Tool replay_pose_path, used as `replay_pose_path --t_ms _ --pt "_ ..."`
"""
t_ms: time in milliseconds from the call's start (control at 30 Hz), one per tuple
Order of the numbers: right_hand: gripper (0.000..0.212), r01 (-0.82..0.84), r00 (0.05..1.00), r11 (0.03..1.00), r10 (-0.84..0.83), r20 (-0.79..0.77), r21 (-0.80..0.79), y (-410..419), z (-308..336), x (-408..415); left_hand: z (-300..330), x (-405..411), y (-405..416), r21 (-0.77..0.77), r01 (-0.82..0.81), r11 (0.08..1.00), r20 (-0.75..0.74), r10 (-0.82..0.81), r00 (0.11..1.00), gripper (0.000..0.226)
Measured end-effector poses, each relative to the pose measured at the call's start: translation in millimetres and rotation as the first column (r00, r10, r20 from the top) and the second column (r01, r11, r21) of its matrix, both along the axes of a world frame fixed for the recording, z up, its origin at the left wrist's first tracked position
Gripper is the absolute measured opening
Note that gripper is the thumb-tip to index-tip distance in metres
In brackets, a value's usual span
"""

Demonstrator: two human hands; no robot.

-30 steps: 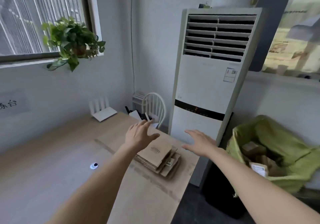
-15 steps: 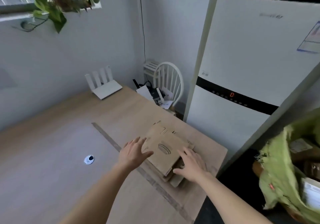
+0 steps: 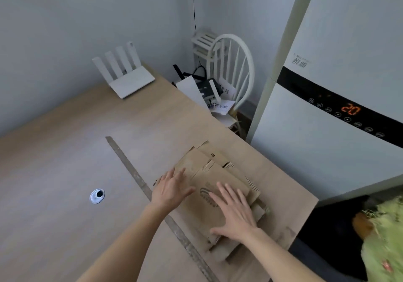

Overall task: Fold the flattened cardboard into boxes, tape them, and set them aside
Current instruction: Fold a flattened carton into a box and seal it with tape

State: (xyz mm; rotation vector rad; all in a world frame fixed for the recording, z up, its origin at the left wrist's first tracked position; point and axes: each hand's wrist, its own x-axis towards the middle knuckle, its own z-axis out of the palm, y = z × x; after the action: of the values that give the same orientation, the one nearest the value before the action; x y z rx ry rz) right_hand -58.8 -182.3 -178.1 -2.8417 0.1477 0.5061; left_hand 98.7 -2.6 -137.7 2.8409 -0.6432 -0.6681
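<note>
A single head-worn wide-angle view looks forward and steeply down from close above the desk (image 3: pixel 65 150), with both forearms reaching in from the bottom edge, the room corner ahead, and an air conditioner (image 3: pixel 327 85) close on the right.

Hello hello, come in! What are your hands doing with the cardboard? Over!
Left hand and right hand flat on the cardboard stack, fingers straight. Stack still flattened on the table, nothing folded or taped. Nothing in the way.
</note>
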Motion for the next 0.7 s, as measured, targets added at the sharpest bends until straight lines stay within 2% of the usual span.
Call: replay_pose_path --t_ms 100,200,333,433,600,700 --pt "0.114 -0.001 1.0 1.0 0.0 0.016 0.029 -28.2 -1.5 2.6 -9.0 5.6 -14.6 0.004 -0.044 0.999 -0.041 0.044 0.998 0.091" --pt "0.118 0.119 0.993 0.989 -0.12 0.011 0.082 -53.2 -2.6 2.5 -17.6 5.2 -23.8 0.004 -0.098 0.995 -0.057 0.098 0.994 0.097" --pt "0.118 0.287 0.958 0.917 -0.275 -0.081 0.276 -69.7 -1.6 4.0 -26.1 3.3 -25.6 0.013 -0.171 0.985 -0.095 0.171 0.981 0.102" --pt "0.118 0.326 0.945 0.864 -0.303 -0.12 0.383 -68.6 2.2 7.6 -28.1 1.5 -27.1 -0.019 -0.238 0.971 -0.142 0.233 0.962 0.109" --pt "0.117 0.41 0.895 0.727 -0.438 -0.088 0.55 -58.8 6.5 17.2 -26.4 -5.1 -25.1 -0.111 -0.353 0.929 -0.157 0.334 0.929 0.115" --pt "0.114 0.398 0.886 0.755 -0.463 -0.006 0.522 -52.7 11.9 20.1 -21.9 -12.2 -16.8 -0.165 -0.409 0.897 -0.199 0.376 0.905 0.124"
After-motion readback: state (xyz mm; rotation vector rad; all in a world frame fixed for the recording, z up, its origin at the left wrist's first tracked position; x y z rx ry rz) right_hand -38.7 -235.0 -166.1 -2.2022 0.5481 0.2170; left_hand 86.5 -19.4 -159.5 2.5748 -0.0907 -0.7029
